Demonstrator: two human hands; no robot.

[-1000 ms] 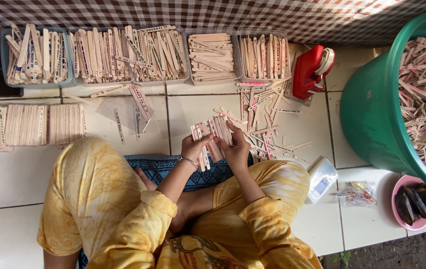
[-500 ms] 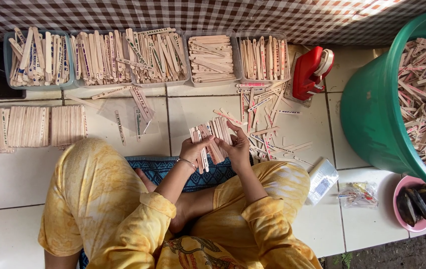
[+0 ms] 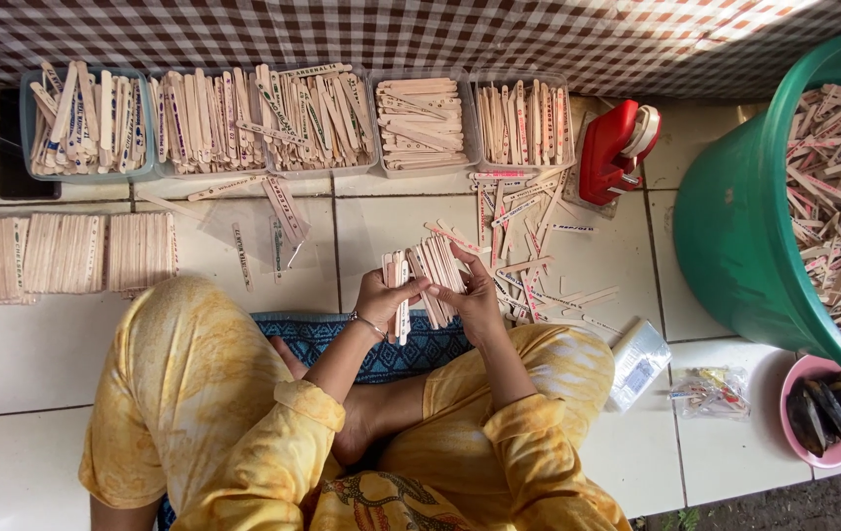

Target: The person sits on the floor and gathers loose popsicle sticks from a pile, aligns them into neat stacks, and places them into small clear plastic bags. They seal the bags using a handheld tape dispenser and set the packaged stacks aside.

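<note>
Left hand (image 3: pixel 378 298) curled round a small bundle of flat wooden sticks (image 3: pixel 398 285), wrist bent upward. Right hand (image 3: pixel 475 303) cupped, pinching a fanned stack of sticks (image 3: pixel 437 280), seemingly by thumb and fingertips.

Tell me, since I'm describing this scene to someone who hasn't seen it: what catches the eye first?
At centre, the left hand and right hand each hold a bundle of flat wooden sticks above the lap. A big green tub heaped with more sticks fills the right edge. Clear trays of sorted sticks line the top, with a red tape dispenser beside them.
</note>
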